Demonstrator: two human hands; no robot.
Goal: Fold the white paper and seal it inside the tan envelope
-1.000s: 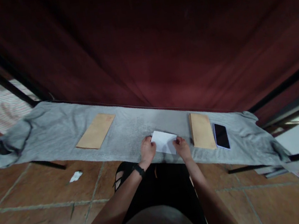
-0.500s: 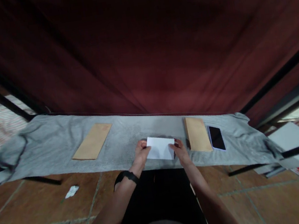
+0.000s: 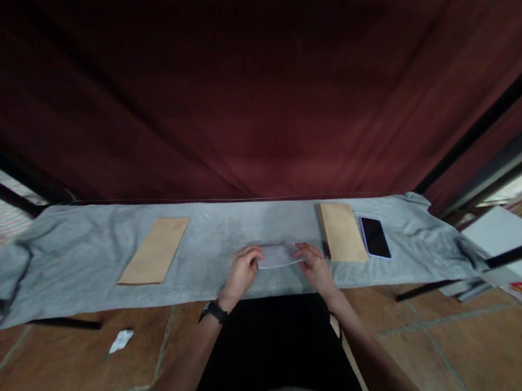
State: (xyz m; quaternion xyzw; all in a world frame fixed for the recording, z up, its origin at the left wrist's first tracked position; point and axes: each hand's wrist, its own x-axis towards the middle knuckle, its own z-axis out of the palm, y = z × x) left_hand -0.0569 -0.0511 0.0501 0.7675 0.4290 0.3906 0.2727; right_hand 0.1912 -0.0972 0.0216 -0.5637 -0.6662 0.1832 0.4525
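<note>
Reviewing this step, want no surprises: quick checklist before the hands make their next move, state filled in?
1. Left hand on the paper: ok, fingers at its left end.
2. Right hand on the paper: ok, fingers at its right end.
3. Paper flat, not folded: cannot tell; it shows as a narrow strip, which could be tilt or a fold.
4. Phone out of the way: ok, it lies to the right of the right envelope.
5. Left envelope apart from the left hand: ok, bare cloth between them.
6. Cloth smooth throughout: not ok, rumpled at its left end.
</note>
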